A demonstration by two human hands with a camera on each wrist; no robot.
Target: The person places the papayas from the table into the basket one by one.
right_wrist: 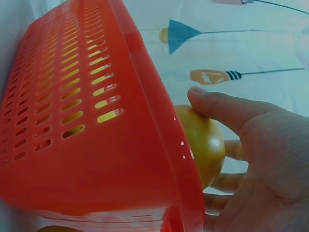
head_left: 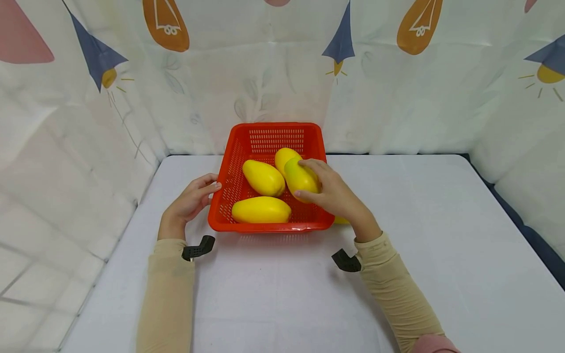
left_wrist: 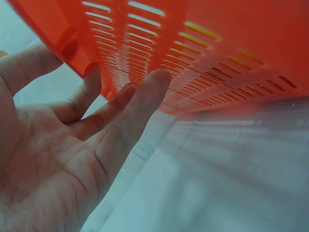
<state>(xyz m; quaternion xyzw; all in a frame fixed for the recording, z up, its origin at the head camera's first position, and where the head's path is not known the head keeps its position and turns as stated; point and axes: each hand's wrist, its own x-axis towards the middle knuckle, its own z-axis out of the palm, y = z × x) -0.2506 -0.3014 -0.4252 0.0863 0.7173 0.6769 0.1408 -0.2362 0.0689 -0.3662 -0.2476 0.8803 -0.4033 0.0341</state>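
My right hand (head_left: 331, 191) grips a yellow mango (head_left: 301, 177) with a greenish top, thumb on the near side and fingers over the far side. This mango is over the right part of a red plastic basket (head_left: 216, 215); whether it touches the bottom I cannot tell. In the right wrist view the same mango (right_wrist: 205, 145) shows above the basket rim. My left hand (head_left: 192, 198) holds the basket's left rim, fingertips against the slotted outer wall (left_wrist: 193, 63). Inside the basket lie more mangoes: one in front (head_left: 261, 210), one at left (head_left: 263, 177), one behind (head_left: 284, 158).
Another yellow object (head_left: 341, 220) peeks out beside the basket's front right corner, mostly hidden by my right wrist. A white cloth covers the table (head_left: 273, 294). A patterned curtain (head_left: 282, 73) hangs close behind the basket and along both sides.
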